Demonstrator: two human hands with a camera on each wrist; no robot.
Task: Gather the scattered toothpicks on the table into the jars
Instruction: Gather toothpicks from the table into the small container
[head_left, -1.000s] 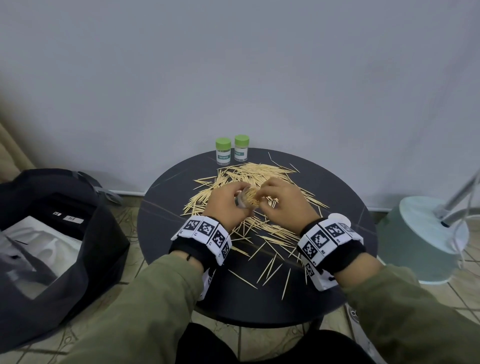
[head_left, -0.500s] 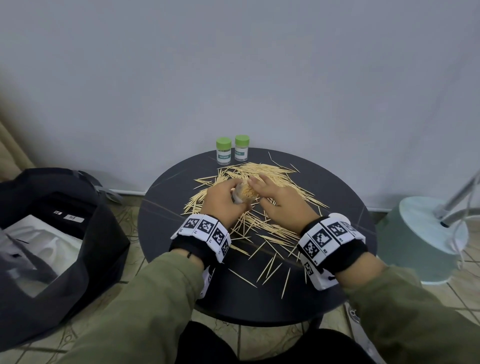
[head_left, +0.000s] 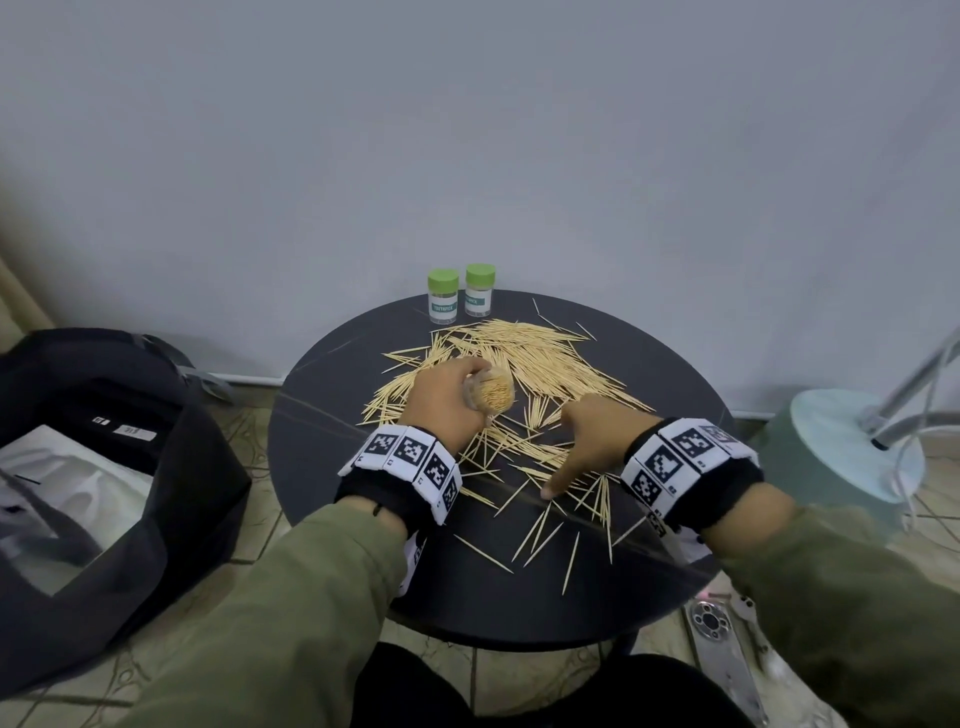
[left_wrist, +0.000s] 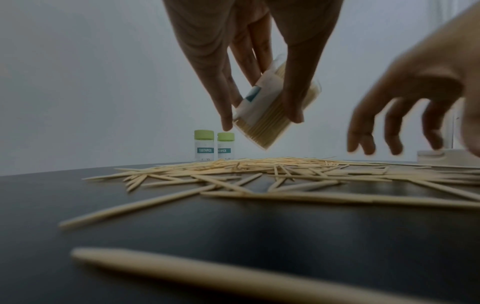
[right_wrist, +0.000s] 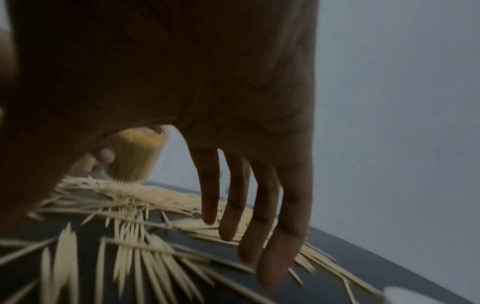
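Nearest, stray toothpicks (head_left: 540, 535) lie singly on the round table (head_left: 332, 467); these are best swept toward the heap before being picked up. Just beyond, the right hand (head_left: 592, 441) is lowered over them, fingers (right_wrist: 272, 236) straight and spread, nothing held. A small aligned bundle should be pinched, points together. The open jar (head_left: 491, 397), nearly full, is gripped tilted by the left hand (head_left: 447, 400) above the heap, and should be kept mouth-up. Farthest, two capped jars (head_left: 461, 296) stand upright.
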